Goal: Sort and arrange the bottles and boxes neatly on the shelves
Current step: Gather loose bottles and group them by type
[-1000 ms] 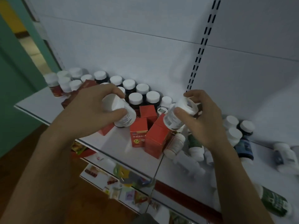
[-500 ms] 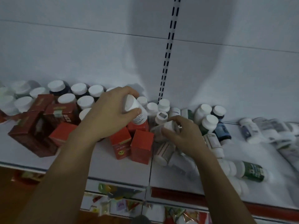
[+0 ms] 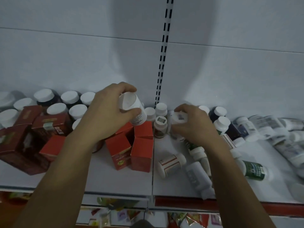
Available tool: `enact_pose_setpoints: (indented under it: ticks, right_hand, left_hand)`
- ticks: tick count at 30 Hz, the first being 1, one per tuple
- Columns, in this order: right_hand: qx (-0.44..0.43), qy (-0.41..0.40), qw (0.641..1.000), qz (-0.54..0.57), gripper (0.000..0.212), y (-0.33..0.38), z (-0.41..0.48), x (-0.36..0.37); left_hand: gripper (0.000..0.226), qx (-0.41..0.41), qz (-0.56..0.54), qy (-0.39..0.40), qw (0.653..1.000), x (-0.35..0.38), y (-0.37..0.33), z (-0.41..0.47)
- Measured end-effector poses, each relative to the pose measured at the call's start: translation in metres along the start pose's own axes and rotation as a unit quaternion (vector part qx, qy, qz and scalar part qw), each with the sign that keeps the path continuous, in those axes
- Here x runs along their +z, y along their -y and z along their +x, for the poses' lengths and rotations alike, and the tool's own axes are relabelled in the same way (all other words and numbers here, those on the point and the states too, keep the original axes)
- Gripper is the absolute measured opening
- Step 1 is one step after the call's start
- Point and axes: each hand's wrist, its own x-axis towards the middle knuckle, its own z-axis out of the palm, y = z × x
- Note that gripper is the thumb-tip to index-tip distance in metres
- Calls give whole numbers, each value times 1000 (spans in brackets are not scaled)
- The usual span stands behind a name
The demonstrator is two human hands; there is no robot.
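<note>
A white bottle (image 3: 133,111) is held tilted in the left grip (image 3: 108,116), fingers curled round it, above the red boxes (image 3: 141,153). A smaller bottle (image 3: 179,118) is clasped in the right grip (image 3: 195,127), low at the back of the shelf (image 3: 115,181), beside the standing bottles (image 3: 160,125). It is best set upright with its base flat, drawn close to its neighbours, and released only once steady, so that the row is not toppled.
</note>
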Motion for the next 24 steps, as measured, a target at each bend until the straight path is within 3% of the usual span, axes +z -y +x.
enact_pose_setpoints:
  ticks: [3, 8, 11, 14, 18, 24]
  right_hand:
    - [-37, 101, 994, -35, 53, -7, -2, 11]
    - [-73, 40, 995, -47, 72, -31, -6, 18]
    - [-85, 82, 993, -7, 86, -50, -5, 0]
    - [-81, 93, 992, -2, 74, -64, -2, -18]
    - [-68, 52, 996, 11, 37, -70, 16, -27]
    - [-133, 79, 988, -7, 34, -54, 51, -21]
  left_hand:
    - [50, 18, -3, 9, 1000, 6, -6, 4]
    - [50, 59, -16, 86, 994, 26, -27, 7]
    - [51, 104, -17, 159, 982, 38, -44, 11]
    - [50, 118, -12, 203, 972, 46, -57, 14]
    - [50, 105, 32, 247, 963, 59, -59, 13]
    - [52, 62, 173, 256, 949, 86, -50, 4]
